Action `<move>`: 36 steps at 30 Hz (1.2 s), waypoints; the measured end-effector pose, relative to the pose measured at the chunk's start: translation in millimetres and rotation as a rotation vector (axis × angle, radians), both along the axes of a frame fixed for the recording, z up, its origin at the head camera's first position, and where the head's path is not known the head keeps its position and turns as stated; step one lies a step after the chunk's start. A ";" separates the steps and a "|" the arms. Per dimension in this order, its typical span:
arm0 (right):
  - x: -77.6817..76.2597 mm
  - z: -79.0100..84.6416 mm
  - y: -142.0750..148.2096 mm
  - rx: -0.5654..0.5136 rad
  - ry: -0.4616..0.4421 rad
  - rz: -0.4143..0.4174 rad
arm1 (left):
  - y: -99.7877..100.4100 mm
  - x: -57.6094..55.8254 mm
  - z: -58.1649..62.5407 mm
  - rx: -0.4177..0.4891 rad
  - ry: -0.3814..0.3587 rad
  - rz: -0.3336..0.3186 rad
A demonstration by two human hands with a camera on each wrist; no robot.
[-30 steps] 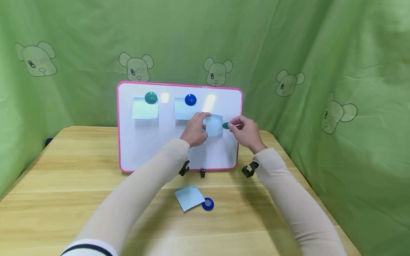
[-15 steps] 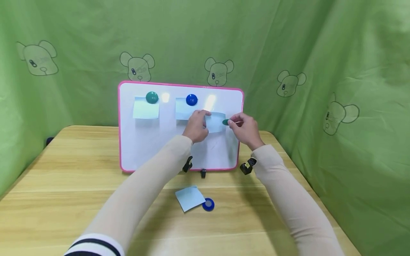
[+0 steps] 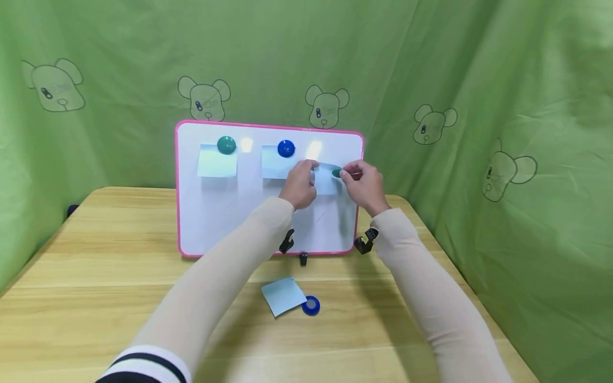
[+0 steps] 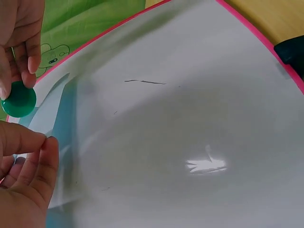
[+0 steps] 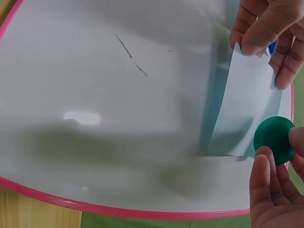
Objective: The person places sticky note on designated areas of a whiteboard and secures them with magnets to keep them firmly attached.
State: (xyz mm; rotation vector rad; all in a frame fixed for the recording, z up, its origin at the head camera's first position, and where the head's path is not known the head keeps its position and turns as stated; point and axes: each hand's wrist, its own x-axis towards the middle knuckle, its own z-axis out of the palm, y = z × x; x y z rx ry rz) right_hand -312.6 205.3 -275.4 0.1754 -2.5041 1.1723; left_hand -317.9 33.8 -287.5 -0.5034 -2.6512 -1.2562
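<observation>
A pink-framed whiteboard (image 3: 249, 223) stands on the table, leaning back. My left hand (image 3: 300, 183) pinches a light blue sticky note (image 5: 247, 95) by its edge between thumb and fingertips, holding it close in front of the board's right part. Beside the note's other side, my right hand (image 3: 366, 183) grips a round green magnet (image 5: 275, 140) between thumb and fingers. On the board, a second note (image 3: 217, 162) hangs under a green magnet (image 3: 226, 145), and a third note (image 3: 273, 164) hangs under a blue magnet (image 3: 286, 148).
On the table in front of the board lie another blue sticky note (image 3: 283, 296) and an upturned blue magnet (image 3: 311, 305) at its corner. A small black clip (image 3: 304, 259) sits at the board's lower edge. Green curtain (image 3: 268, 53) surrounds the table (image 3: 119, 255).
Both hands have risen along the board, carrying the sticky note and the green magnet upward. The left hand has also shifted slightly right. The things on the table stay put.
</observation>
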 end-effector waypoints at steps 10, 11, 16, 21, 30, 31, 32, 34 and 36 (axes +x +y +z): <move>-10.2 4.2 -5.7 -0.011 0.014 -0.032 | 3.8 -2.8 4.8 -0.033 0.001 0.070; -10.8 4.2 -6.9 -0.016 0.013 -0.034 | 3.9 -3.4 4.6 -0.035 0.000 0.077; -13.2 2.3 -11.1 -0.033 0.022 -0.043 | 3.7 -4.8 4.0 -0.022 0.006 0.090; -16.2 -1.0 -10.3 -0.044 0.054 -0.059 | 7.5 -5.5 1.6 -0.010 0.011 0.089; -22.7 2.8 -8.9 -0.057 0.075 -0.095 | 11.6 -4.7 2.8 -0.032 0.030 0.082; -23.9 3.6 -9.0 -0.058 0.074 -0.099 | 11.8 -4.7 2.9 -0.036 0.032 0.080; -24.9 4.6 -9.3 -0.059 0.075 -0.102 | 11.9 -4.9 2.7 -0.041 0.035 0.078; -26.8 6.4 -9.8 -0.055 0.073 -0.115 | 12.0 -5.5 2.0 -0.048 0.039 0.072; -28.2 8.5 -10.6 -0.049 0.073 -0.126 | 12.2 -5.9 1.5 -0.051 0.042 0.066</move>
